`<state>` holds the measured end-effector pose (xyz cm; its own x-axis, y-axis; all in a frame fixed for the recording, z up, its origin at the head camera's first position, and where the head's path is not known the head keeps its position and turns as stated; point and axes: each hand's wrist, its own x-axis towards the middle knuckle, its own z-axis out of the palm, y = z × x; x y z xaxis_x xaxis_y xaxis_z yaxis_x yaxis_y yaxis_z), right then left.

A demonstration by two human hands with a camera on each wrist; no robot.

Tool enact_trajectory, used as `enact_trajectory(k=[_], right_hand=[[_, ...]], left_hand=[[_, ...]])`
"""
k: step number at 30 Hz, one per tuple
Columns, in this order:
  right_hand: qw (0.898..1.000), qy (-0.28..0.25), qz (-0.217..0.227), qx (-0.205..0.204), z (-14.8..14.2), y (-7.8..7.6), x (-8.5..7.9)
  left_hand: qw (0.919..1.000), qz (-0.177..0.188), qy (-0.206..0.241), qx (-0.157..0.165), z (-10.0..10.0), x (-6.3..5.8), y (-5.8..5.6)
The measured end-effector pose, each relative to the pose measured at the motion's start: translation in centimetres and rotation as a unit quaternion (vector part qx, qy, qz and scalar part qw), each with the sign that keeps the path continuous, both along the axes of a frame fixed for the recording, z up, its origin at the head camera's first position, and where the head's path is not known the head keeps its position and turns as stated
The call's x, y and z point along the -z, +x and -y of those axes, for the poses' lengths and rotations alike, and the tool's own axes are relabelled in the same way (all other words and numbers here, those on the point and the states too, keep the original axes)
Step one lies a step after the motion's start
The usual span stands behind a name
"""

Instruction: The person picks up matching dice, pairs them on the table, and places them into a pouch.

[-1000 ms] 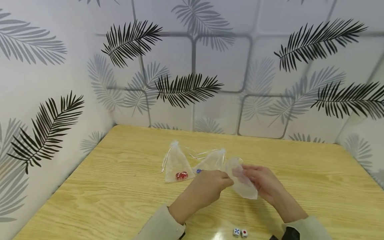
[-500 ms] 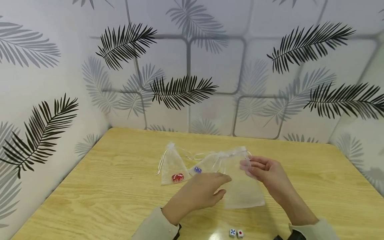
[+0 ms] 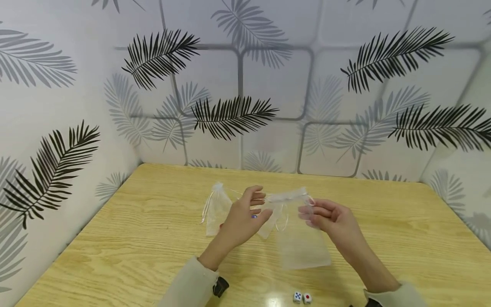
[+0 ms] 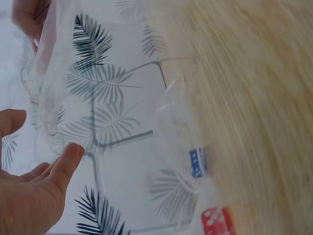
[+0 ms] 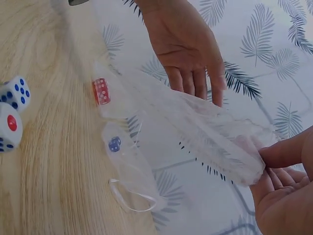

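My right hand [image 3: 339, 224] pinches the side edge of a sheer white drawstring bag [image 3: 303, 249], between thumb and fingers near its top. The bag hangs upright above the table, with no dice seen in it. Left of its gathered top, my left hand [image 3: 241, 217] is spread with relaxed fingers, holding nothing. Behind that hand lies another sheer bag [image 3: 212, 217] with red dice [image 5: 101, 91], mostly covered in the head view. Beside it is a bag with blue dice [image 5: 114, 144]. Two white dice [image 3: 302, 297] sit together near the front.
The wooden table [image 3: 115, 256] carries all the bags and dice. Walls with a printed leaf pattern [image 3: 234, 117] stand behind the table and at its sides. White drawstring loops [image 5: 132, 203] trail from the bag with blue dice.
The bag in my right hand has turned from tilted to hanging flat and upright, then shifted slightly left. My left hand let go of it and moved up and left, over the lying bags.
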<state>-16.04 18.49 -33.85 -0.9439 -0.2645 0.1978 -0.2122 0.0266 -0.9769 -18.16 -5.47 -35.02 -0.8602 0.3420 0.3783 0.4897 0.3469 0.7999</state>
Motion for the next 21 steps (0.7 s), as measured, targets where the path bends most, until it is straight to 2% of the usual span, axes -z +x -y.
enact_trajectory(k=[2, 5, 7, 11, 13, 16, 19, 21], right_hand=[[1.0, 0.005, -0.016, -0.003, 0.3, 0.1, 0.0], [0.999, 0.012, -0.035, -0.011, 0.6, 0.3, 0.1], [0.999, 0.011, -0.047, -0.021, 0.8, 0.3, 0.3], [0.997, 0.005, -0.07, -0.042, 1.0, 0.3, 0.6], [0.996, 0.006, -0.076, -0.047, 1.0, 0.2, 0.8], [0.995, 0.012, -0.085, -0.05, 1.0, 0.2, 0.9], [0.993, 0.029, -0.108, -0.037, 0.8, 0.2, 0.7], [0.99, 0.044, -0.129, -0.019, 0.8, 0.2, 0.5]], left_hand=[[0.9973, 0.055, 0.043, 0.022, 0.2, 0.0, -0.2], [0.99, 0.106, 0.085, 0.038, 0.3, -0.1, -0.3], [0.9862, 0.121, 0.106, 0.042, 0.2, -0.2, -0.3], [0.9816, 0.123, 0.141, 0.038, 0.0, -0.4, -0.2], [0.9813, 0.117, 0.149, 0.032, -0.2, -0.5, -0.1], [0.9869, 0.084, 0.136, 0.02, -0.3, -0.5, 0.2], [0.9946, 0.025, 0.101, 0.003, -0.6, -0.6, 0.6], [0.9969, -0.02, 0.076, -0.004, -0.7, -0.7, 0.8]])
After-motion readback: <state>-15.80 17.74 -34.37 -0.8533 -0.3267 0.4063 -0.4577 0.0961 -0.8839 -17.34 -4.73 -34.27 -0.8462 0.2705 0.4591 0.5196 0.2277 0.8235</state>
